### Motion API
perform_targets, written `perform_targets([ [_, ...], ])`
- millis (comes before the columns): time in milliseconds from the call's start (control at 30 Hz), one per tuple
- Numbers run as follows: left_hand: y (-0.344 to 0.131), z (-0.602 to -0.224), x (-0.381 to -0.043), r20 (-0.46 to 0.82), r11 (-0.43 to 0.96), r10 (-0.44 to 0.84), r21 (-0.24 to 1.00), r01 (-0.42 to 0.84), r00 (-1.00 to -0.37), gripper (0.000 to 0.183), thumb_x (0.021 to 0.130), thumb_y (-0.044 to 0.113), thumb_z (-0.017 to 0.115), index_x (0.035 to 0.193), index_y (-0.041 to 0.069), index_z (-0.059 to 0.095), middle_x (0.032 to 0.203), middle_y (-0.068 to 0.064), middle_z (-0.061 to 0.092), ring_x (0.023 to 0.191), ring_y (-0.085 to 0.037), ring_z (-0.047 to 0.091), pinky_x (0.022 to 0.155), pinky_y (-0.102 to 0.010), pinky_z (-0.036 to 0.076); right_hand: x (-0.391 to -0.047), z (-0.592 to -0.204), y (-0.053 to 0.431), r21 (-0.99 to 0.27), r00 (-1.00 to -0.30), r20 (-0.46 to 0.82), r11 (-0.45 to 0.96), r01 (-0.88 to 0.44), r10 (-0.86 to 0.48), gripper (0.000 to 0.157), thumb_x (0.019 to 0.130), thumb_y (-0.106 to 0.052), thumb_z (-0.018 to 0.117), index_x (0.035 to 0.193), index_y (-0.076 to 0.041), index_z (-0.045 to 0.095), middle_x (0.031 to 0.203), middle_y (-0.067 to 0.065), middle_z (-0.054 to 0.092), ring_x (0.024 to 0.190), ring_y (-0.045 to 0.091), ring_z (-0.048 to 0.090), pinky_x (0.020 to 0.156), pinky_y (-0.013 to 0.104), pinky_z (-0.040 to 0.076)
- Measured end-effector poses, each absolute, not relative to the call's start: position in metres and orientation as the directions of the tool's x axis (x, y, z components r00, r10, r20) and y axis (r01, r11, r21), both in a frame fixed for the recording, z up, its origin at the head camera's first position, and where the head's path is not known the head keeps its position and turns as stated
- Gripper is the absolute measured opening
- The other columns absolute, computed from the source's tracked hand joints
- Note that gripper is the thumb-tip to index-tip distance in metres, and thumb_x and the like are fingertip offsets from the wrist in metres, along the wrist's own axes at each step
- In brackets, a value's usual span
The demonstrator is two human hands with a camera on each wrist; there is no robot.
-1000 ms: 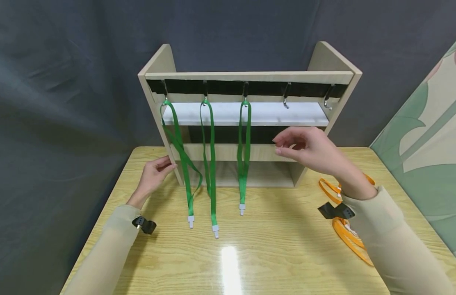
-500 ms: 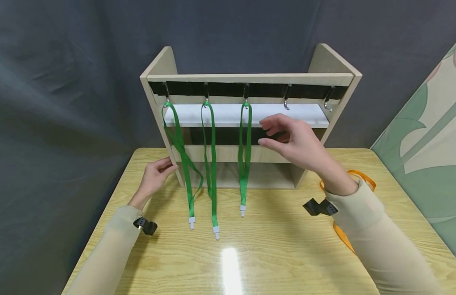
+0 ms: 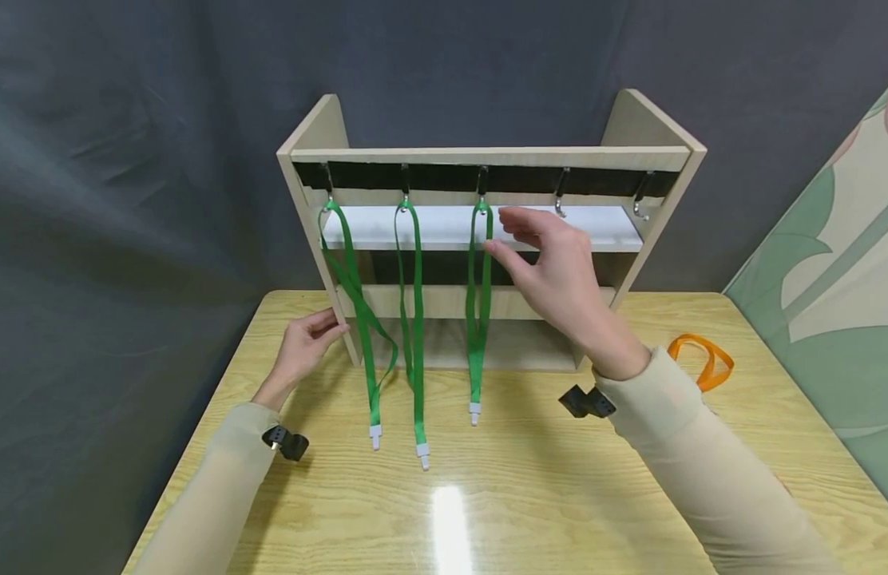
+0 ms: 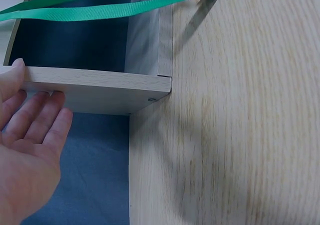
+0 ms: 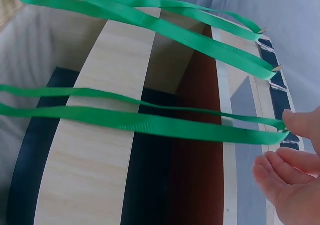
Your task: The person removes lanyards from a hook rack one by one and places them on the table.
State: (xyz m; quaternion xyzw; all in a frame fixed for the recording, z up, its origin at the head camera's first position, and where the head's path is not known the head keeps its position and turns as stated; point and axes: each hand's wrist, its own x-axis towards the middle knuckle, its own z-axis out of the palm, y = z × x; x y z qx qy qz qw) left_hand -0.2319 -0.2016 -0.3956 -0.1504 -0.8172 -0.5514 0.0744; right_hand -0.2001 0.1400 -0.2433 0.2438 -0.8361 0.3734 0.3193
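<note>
In the head view three green lanyards hang from hooks on a wooden shelf rack [image 3: 652, 160]: the left lanyard [image 3: 352, 271], the middle lanyard [image 3: 418, 319] and the right lanyard [image 3: 475, 343]. Each ends in a pale plastic clip. My left hand [image 3: 303, 345] grips the rack's left side panel [image 4: 100, 77], thumb on the front edge and fingers along the outer face. My right hand [image 3: 555, 267] is beside the right lanyard's upper loop, just below its hook [image 3: 483, 188]. Its thumb and fingers are parted with nothing held; whether the thumb touches the strap I cannot tell.
Two more hooks, a fourth hook [image 3: 560, 196] and a fifth hook [image 3: 641, 198], bear no lanyard. An orange lanyard [image 3: 710, 363] lies on the wooden table [image 3: 386, 519] at right, partly behind my right sleeve. A dark curtain [image 3: 473, 64] stands behind the rack.
My right hand has moved left and up to the right green lanyard, its thumb and fingers parting wider. The left hand keeps its place on the panel.
</note>
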Motion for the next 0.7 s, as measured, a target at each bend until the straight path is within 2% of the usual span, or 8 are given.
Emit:
perform_targets([
  [300,-0.202,-0.395,-0.232,0.282,0.354,0.161,0.878,0.322,-0.946,0.035,0.093,0.004,0.062,0.126,-0.008,0.057,0.117,-0.025,0.061,0.103,-0.036,0.060,0.079,-0.018,0.049,-0.208,-0.240,0.126,-0.438,-0.664,0.731,0.637,-0.635,-0.159,0.032,0.089,-0.013,0.070,0.117,0.001,0.065,0.107,0.012,0.067,0.094,0.020,0.065,0.079,0.029,0.053],
  [500,-0.201,-0.394,-0.232,0.295,0.360,0.158,0.872,0.333,-0.942,0.034,0.093,0.003,0.062,0.125,-0.008,0.058,0.115,-0.025,0.062,0.101,-0.036,0.061,0.077,-0.016,0.049,-0.214,-0.236,0.121,-0.413,-0.635,0.758,0.646,-0.642,-0.147,0.024,0.089,-0.008,0.068,0.111,0.003,0.067,0.099,0.012,0.070,0.088,0.019,0.066,0.076,0.029,0.054],
  [700,-0.200,-0.394,-0.231,0.292,0.372,0.157,0.867,0.330,-0.944,0.034,0.093,0.002,0.061,0.125,-0.009,0.058,0.116,-0.026,0.061,0.102,-0.037,0.061,0.076,-0.015,0.048,-0.215,-0.233,0.119,-0.437,-0.665,0.737,0.662,-0.609,-0.125,0.019,0.090,-0.007,0.067,0.106,0.004,0.068,0.095,0.011,0.071,0.085,0.018,0.066,0.075,0.028,0.054],
])
